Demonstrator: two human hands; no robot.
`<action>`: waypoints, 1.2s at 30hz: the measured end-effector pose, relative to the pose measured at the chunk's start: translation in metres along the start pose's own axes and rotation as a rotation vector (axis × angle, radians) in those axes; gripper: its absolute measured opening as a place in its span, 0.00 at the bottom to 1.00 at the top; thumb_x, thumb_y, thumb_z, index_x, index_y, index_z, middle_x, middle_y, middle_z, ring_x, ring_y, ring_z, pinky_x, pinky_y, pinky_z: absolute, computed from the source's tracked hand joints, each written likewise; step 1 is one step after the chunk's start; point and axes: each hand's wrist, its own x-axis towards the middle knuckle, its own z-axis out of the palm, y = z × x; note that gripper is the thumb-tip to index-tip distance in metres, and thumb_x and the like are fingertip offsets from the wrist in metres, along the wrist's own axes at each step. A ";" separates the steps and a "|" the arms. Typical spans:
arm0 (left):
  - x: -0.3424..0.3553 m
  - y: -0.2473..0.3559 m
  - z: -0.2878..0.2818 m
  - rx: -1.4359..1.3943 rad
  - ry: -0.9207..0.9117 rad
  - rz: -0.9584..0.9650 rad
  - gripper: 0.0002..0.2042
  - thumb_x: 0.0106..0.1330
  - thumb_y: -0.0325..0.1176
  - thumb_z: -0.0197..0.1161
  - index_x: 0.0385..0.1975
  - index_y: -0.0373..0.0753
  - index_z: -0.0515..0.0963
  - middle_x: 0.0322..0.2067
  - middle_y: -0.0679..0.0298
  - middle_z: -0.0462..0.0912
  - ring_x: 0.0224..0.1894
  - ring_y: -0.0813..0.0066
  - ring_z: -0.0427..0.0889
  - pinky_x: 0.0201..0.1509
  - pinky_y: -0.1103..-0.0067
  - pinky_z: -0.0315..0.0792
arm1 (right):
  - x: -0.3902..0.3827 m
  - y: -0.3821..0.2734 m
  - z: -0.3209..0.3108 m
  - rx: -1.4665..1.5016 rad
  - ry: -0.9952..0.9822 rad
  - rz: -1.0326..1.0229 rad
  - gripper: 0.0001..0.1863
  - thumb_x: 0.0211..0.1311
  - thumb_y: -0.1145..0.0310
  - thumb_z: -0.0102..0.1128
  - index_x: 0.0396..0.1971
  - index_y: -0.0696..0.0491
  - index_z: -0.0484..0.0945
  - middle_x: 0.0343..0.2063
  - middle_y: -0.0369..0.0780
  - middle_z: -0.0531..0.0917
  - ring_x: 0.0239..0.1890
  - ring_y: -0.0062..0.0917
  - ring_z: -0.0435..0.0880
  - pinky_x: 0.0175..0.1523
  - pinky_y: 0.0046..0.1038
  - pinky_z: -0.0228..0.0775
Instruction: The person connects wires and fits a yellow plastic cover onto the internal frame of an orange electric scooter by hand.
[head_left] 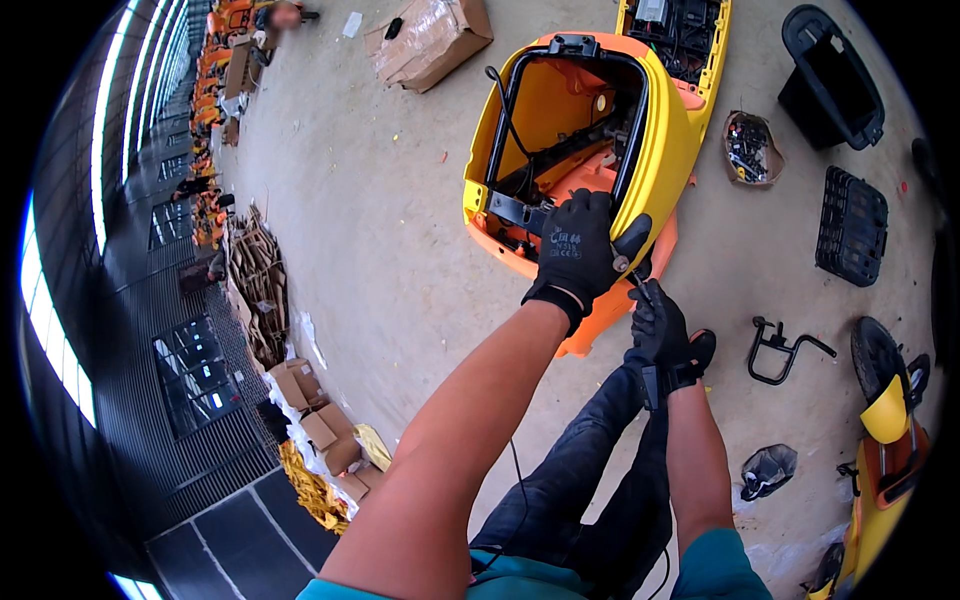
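A yellow and orange scooter body (655,165) stands in front of me, its black-framed opening facing up. Inside show dark cables, a black bracket and an orange panel. My left hand (575,245), in a black glove, is closed over the near rim, its fingers inside the opening and its thumb on the outer yellow side. Just below and to the right, my gloved right hand (657,322) is closed around a thin metal tool (638,283), mostly hidden by the fingers. A small round metal piece (621,263) sits by the left thumb, close to the tool's end.
On the floor to the right are a black bin (832,80), a bag of small parts (752,150), a black grille (851,226), a bent black tube frame (780,350) and another yellow vehicle (880,490). Cardboard boxes (330,435) line the left; a wrapped carton (430,45) lies beyond.
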 end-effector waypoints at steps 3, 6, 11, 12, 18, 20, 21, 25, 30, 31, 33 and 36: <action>-0.001 0.002 -0.002 -0.003 0.003 -0.015 0.20 0.60 0.50 0.64 0.35 0.36 0.79 0.30 0.51 0.76 0.37 0.52 0.77 0.42 0.63 0.71 | 0.001 -0.013 -0.003 -0.021 -0.053 0.120 0.21 0.74 0.53 0.48 0.44 0.57 0.76 0.17 0.26 0.65 0.14 0.10 0.59 0.19 0.14 0.50; 0.000 0.003 0.002 -0.030 0.063 0.000 0.19 0.61 0.49 0.64 0.34 0.36 0.78 0.30 0.50 0.76 0.37 0.50 0.77 0.41 0.62 0.71 | -0.002 -0.040 -0.009 -0.122 -0.085 0.217 0.21 0.76 0.54 0.42 0.50 0.58 0.73 0.18 0.27 0.65 0.14 0.09 0.59 0.19 0.15 0.51; 0.001 0.003 0.005 -0.066 0.092 0.051 0.18 0.60 0.45 0.67 0.34 0.34 0.76 0.30 0.49 0.77 0.33 0.49 0.78 0.38 0.62 0.71 | 0.000 -0.060 -0.013 -0.680 -0.243 0.115 0.13 0.71 0.64 0.50 0.45 0.59 0.74 0.26 0.34 0.76 0.27 0.16 0.74 0.33 0.21 0.66; -0.001 0.004 0.003 -0.048 0.113 0.065 0.18 0.60 0.45 0.67 0.35 0.33 0.76 0.31 0.48 0.77 0.33 0.49 0.79 0.38 0.63 0.72 | 0.004 -0.057 -0.016 -0.763 -0.229 0.078 0.13 0.71 0.63 0.50 0.43 0.58 0.75 0.28 0.34 0.77 0.29 0.17 0.75 0.36 0.23 0.68; 0.003 0.007 0.006 -0.013 0.077 0.013 0.19 0.61 0.46 0.66 0.35 0.33 0.76 0.32 0.50 0.79 0.34 0.51 0.81 0.39 0.66 0.74 | 0.011 -0.044 -0.014 -0.763 -0.151 -0.071 0.22 0.69 0.47 0.51 0.34 0.53 0.77 0.15 0.27 0.66 0.18 0.13 0.64 0.25 0.20 0.58; 0.003 0.007 0.008 -0.046 0.095 0.025 0.20 0.61 0.48 0.66 0.33 0.33 0.75 0.30 0.50 0.77 0.33 0.51 0.79 0.39 0.64 0.72 | 0.019 -0.032 -0.013 -0.840 -0.152 -0.376 0.18 0.68 0.51 0.53 0.35 0.53 0.77 0.15 0.32 0.72 0.20 0.20 0.72 0.28 0.26 0.65; 0.003 0.007 0.009 -0.060 0.104 0.029 0.20 0.60 0.49 0.66 0.31 0.34 0.75 0.29 0.50 0.76 0.33 0.50 0.78 0.39 0.63 0.72 | 0.020 -0.028 -0.013 -0.874 -0.154 -0.529 0.17 0.67 0.53 0.55 0.36 0.53 0.77 0.16 0.34 0.74 0.21 0.23 0.76 0.29 0.28 0.68; 0.000 0.002 0.008 -0.039 0.089 0.008 0.21 0.60 0.49 0.66 0.32 0.34 0.75 0.29 0.50 0.76 0.33 0.51 0.78 0.39 0.63 0.72 | 0.004 -0.038 -0.004 -1.644 0.083 -0.720 0.14 0.68 0.58 0.54 0.38 0.55 0.75 0.24 0.42 0.80 0.26 0.33 0.80 0.35 0.32 0.73; 0.001 0.007 0.009 -0.037 0.089 0.002 0.21 0.60 0.50 0.66 0.32 0.34 0.75 0.29 0.51 0.76 0.34 0.50 0.78 0.40 0.63 0.71 | 0.005 -0.027 -0.005 -1.494 0.246 -1.201 0.19 0.69 0.50 0.52 0.35 0.53 0.74 0.19 0.40 0.77 0.20 0.29 0.78 0.27 0.29 0.70; 0.002 0.007 0.008 -0.038 0.095 0.011 0.21 0.60 0.50 0.66 0.32 0.34 0.75 0.30 0.51 0.76 0.34 0.50 0.78 0.40 0.63 0.71 | 0.004 -0.029 -0.005 -1.131 0.209 -0.840 0.20 0.70 0.48 0.50 0.35 0.53 0.75 0.18 0.37 0.75 0.18 0.25 0.74 0.24 0.26 0.66; 0.002 0.006 0.008 -0.043 0.108 0.018 0.21 0.60 0.50 0.66 0.32 0.34 0.75 0.30 0.50 0.76 0.34 0.50 0.78 0.40 0.62 0.72 | -0.004 -0.040 0.001 -0.396 0.119 -0.128 0.24 0.71 0.44 0.46 0.36 0.52 0.75 0.16 0.32 0.72 0.13 0.16 0.67 0.18 0.20 0.57; 0.001 0.005 0.006 -0.027 0.077 -0.016 0.21 0.60 0.50 0.66 0.31 0.34 0.75 0.30 0.50 0.76 0.34 0.50 0.78 0.39 0.62 0.72 | -0.018 -0.034 0.019 -0.279 0.236 -0.012 0.27 0.68 0.38 0.48 0.36 0.51 0.76 0.16 0.29 0.71 0.14 0.11 0.63 0.19 0.15 0.54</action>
